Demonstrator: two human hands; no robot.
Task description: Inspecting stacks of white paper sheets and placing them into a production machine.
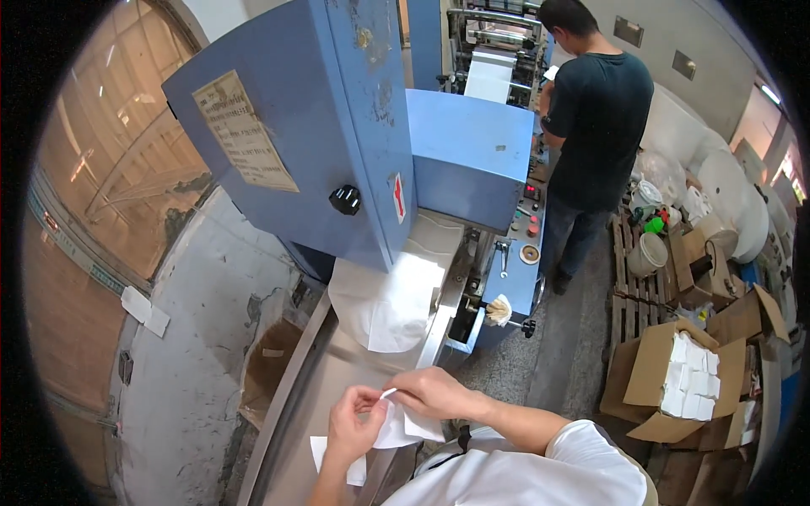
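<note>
My left hand (354,422) and my right hand (432,393) are close together over a metal trough at the lower middle. Both are closed, pinching a thin white sheet (393,433), which looks like soft paper, at its upper edge. Part of it hangs below my right hand. Another white piece (354,471) shows beside my left wrist; whether it is joined to the sheet I cannot tell. Just beyond my hands, a larger rumpled white sheet (384,312) lies at the outlet of the blue machine (354,126).
A person (597,126) in a dark shirt stands at the machine's far right side. Tools and a roll of tape (529,254) lie on its side ledge. An open carton (629,379) of white stacks stands at right, near a wooden pallet (624,261). Another carton (272,363) is left of the trough.
</note>
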